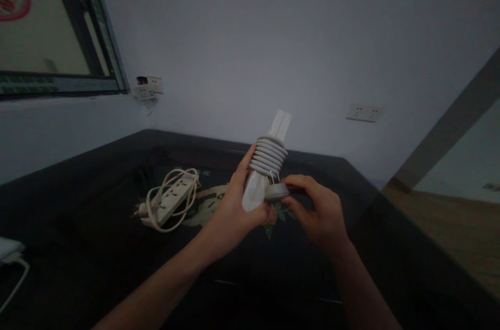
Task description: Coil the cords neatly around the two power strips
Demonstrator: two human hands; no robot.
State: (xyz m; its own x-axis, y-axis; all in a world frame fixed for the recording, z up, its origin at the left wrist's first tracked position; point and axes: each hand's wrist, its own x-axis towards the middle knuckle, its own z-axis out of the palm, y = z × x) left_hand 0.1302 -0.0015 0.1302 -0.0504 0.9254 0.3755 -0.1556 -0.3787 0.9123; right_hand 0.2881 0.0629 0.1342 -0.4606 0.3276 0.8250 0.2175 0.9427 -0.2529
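My left hand [238,197] grips a white power strip [255,192], tilted up above the dark table. Its grey-white cord [269,155] is wound in several tight turns around the strip's middle. Between the fingertips of my right hand [318,207] is the plug [276,191] at the cord's end, its metal prongs pointing up beside the coil. My left thumb lies just under the plug. Whether the prongs touch the strip, I cannot tell.
A second power strip [174,197] with a loosely looped cord lies on the dark table [117,179] to the left. A white object with a cable [11,252] sits at the left edge. Wall sockets [364,112] are on the back wall, and a loose socket box [145,91] hangs near the window.
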